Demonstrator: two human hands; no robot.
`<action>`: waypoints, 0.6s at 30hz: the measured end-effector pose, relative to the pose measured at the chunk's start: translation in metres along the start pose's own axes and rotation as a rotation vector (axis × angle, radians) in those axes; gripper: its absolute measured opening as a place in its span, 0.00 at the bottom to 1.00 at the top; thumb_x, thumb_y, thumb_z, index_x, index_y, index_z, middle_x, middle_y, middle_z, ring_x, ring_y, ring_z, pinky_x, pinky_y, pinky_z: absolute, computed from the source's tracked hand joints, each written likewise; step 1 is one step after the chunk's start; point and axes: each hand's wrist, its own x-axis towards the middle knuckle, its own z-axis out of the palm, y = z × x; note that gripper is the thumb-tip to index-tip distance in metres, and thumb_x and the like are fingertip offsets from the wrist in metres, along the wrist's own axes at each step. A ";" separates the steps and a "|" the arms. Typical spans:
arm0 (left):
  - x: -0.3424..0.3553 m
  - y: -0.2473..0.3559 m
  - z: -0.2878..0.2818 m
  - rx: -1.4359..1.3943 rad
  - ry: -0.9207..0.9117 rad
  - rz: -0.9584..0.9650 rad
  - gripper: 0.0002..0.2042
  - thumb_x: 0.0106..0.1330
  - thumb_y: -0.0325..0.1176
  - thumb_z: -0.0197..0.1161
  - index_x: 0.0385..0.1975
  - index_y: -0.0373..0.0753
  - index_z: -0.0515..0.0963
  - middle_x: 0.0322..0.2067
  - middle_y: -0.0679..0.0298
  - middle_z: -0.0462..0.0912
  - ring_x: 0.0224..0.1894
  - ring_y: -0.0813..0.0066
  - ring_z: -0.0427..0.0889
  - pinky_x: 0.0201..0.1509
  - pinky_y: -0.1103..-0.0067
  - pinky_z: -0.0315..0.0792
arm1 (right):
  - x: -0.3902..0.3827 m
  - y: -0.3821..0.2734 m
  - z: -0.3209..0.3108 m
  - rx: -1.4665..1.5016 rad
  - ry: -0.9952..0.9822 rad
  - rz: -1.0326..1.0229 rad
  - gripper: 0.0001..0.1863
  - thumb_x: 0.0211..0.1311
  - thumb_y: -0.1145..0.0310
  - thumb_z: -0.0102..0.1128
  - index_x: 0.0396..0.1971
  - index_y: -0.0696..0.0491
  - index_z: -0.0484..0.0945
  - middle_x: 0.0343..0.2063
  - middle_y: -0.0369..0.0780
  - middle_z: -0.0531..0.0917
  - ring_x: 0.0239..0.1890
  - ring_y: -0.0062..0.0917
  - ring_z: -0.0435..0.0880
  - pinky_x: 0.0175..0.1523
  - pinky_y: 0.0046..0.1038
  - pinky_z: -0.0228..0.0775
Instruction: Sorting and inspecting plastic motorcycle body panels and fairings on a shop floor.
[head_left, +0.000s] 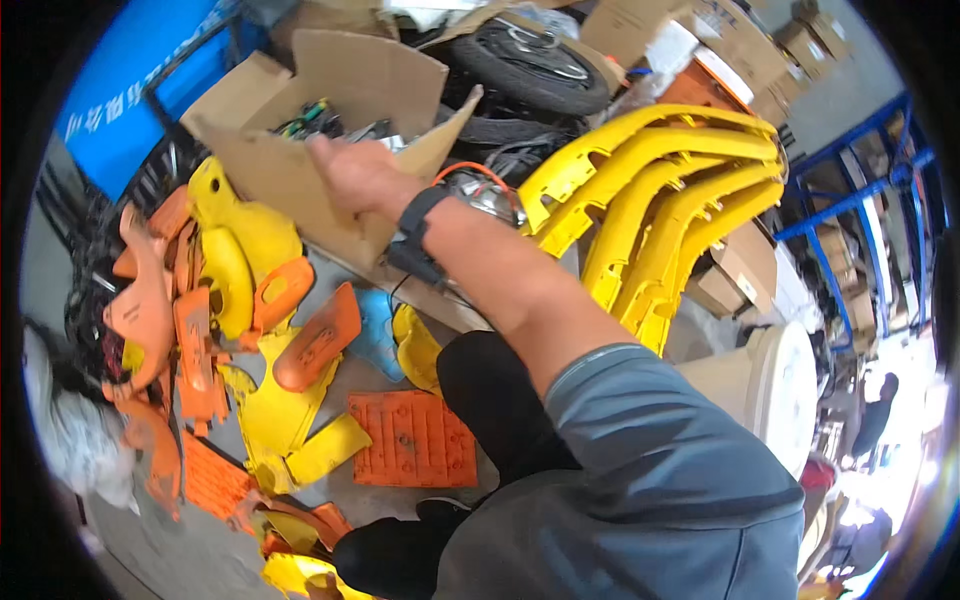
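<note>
My right hand (363,178) reaches out at the end of a bare forearm with a dark band on the wrist. It is at the near wall of an open cardboard box (275,190), close to its rim. The fingers look curled, with one pointing toward the box opening, and the picture is slightly blurred there. Whether they pinch the rim or a small thing, I cannot make out. Inside the box lie tangled cables and small parts (315,120). My left hand is not to be seen.
Orange plastic panels (318,338) and yellow panels (275,395) lie scattered on the floor at left, around an orange ribbed plate (413,440). Long yellow curved panels (650,190) are stacked at right. Behind are a black-tyred wheel (530,70), a white bucket (780,395) and blue racking (850,200).
</note>
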 end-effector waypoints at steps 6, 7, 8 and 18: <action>0.006 0.042 -0.026 -0.153 -0.110 -0.103 0.22 0.54 0.45 0.71 0.40 0.33 0.78 0.35 0.51 0.83 0.37 0.55 0.79 0.47 0.67 0.73 | 0.002 0.004 0.004 0.055 0.075 0.037 0.20 0.49 0.71 0.60 0.44 0.57 0.68 0.43 0.48 0.80 0.43 0.44 0.82 0.45 0.42 0.75; 0.007 0.047 -0.028 -0.158 -0.100 -0.097 0.23 0.53 0.45 0.71 0.41 0.32 0.77 0.36 0.50 0.82 0.38 0.54 0.79 0.48 0.66 0.73 | 0.003 0.003 0.005 0.057 0.103 0.036 0.20 0.48 0.71 0.60 0.43 0.57 0.69 0.42 0.48 0.81 0.43 0.43 0.82 0.45 0.41 0.75; 0.004 0.050 -0.028 -0.164 -0.096 -0.095 0.24 0.52 0.44 0.72 0.42 0.32 0.77 0.37 0.50 0.82 0.39 0.53 0.79 0.48 0.66 0.73 | 0.003 0.002 0.007 0.047 0.106 0.053 0.19 0.48 0.71 0.61 0.42 0.57 0.69 0.41 0.48 0.81 0.43 0.43 0.82 0.45 0.41 0.75; -0.033 0.075 -0.026 -0.452 0.195 -0.046 0.26 0.44 0.40 0.75 0.41 0.31 0.76 0.39 0.48 0.81 0.40 0.49 0.79 0.46 0.64 0.75 | 0.020 0.020 0.027 -0.227 -0.093 0.060 0.25 0.43 0.62 0.67 0.43 0.55 0.71 0.31 0.47 0.85 0.32 0.41 0.85 0.35 0.43 0.76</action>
